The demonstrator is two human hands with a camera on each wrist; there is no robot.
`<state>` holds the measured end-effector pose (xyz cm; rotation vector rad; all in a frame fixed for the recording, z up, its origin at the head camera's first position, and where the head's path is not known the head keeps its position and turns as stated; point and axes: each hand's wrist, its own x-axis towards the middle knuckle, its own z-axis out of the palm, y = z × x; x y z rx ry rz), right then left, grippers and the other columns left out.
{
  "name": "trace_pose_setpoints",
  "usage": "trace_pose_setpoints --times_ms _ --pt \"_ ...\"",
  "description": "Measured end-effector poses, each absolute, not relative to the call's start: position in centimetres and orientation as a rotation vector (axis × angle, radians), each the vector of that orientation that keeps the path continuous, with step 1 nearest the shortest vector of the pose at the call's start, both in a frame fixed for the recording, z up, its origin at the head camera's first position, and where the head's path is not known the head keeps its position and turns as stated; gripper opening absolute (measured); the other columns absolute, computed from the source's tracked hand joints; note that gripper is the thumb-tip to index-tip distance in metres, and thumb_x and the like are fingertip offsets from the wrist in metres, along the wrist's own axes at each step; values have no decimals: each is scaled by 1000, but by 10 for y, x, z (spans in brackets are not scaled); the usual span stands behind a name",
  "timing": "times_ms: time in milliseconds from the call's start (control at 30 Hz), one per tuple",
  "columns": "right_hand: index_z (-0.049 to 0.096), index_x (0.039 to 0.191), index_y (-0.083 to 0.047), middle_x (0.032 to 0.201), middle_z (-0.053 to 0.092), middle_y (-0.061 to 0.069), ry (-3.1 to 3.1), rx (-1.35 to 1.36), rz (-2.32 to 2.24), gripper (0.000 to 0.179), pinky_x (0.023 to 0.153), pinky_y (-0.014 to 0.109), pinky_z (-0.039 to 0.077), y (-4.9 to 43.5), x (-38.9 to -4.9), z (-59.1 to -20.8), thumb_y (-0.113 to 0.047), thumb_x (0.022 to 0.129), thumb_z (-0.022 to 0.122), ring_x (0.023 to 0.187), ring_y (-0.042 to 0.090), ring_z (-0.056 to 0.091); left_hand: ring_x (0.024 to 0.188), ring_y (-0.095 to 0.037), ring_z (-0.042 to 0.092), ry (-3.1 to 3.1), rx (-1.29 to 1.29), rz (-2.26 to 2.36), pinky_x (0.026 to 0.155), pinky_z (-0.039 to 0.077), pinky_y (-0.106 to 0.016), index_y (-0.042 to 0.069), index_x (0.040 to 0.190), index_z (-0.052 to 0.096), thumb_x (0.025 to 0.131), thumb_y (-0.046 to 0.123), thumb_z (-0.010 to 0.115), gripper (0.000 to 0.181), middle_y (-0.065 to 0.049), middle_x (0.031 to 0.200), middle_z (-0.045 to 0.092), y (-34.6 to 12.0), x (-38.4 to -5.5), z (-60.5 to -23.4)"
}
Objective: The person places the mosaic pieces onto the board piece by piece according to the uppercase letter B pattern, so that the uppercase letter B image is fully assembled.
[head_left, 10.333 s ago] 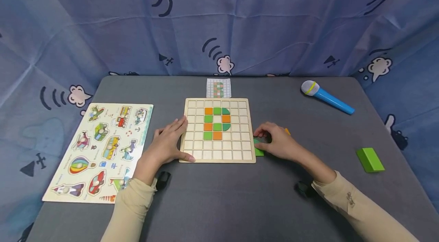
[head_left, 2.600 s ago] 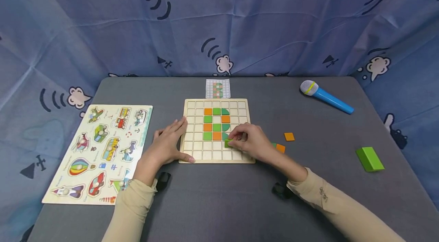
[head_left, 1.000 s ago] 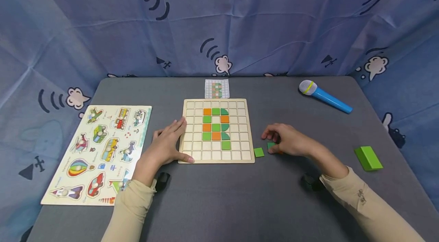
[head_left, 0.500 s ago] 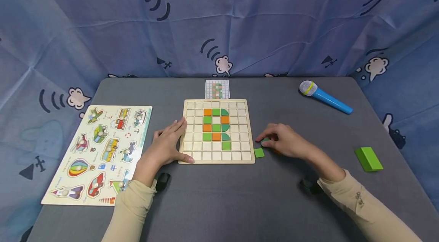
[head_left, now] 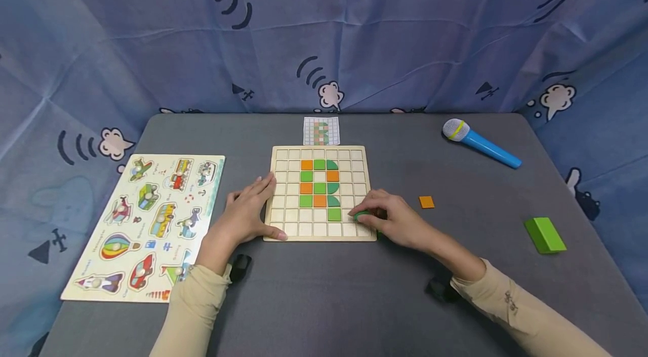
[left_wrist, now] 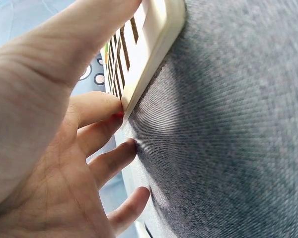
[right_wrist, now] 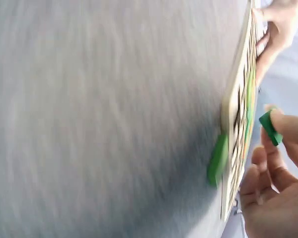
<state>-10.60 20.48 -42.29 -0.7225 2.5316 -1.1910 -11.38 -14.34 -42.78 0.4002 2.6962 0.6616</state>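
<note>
A wooden grid board [head_left: 354, 231] lies mid-table, with orange, light green and rounded dark green tiles set in its cells. My left hand [head_left: 246, 212] rests along its left edge, thumb at the near left corner and fingers spread on the side. In the left wrist view those fingers [left_wrist: 107, 106] touch the board's edge without curling round it. Over the lower right cells, my right hand [head_left: 395, 217] pinches a dark green tile [head_left: 360, 215] between thumb and fingers. In the right wrist view this tile [right_wrist: 270, 128] is tilted, above the board. A light green square [head_left: 334, 215] sits in a lower cell.
A green tile [right_wrist: 218, 159] lies against the board's right edge, mostly hidden in the head view. Farther right are an orange tile [head_left: 427, 202], a green block [head_left: 545, 235] and a blue toy microphone [head_left: 486, 147]. A pattern card [head_left: 321, 131] and a picture puzzle [head_left: 152, 227] flank the board.
My right hand set the light green square in a lower cell, went right, took up a dark green tile and moved left over the board with it. The left hand stayed put.
</note>
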Motion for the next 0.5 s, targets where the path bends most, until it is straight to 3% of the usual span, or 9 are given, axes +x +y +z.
trace_pose_setpoints --times_ms 200,500 --pt "80 97 -17 86 71 -8 2502 -702 -1310 11 63 25 47 188 -99 -426 -10 90 85 67 11 57 164 -40 20 2695 395 674 117 24 -70 6 169 24 72 45 98 128 -12 179 17 -143 -114 -427" --pt "80 89 -15 78 72 -4 2548 -531 -1316 9 62 23 46 167 -99 -432 -12 87 88 67 8 60 165 -40 19 2684 394 679 117 24 -69 6 169 24 72 45 98 128 -12 179 17 -143 -115 -428"
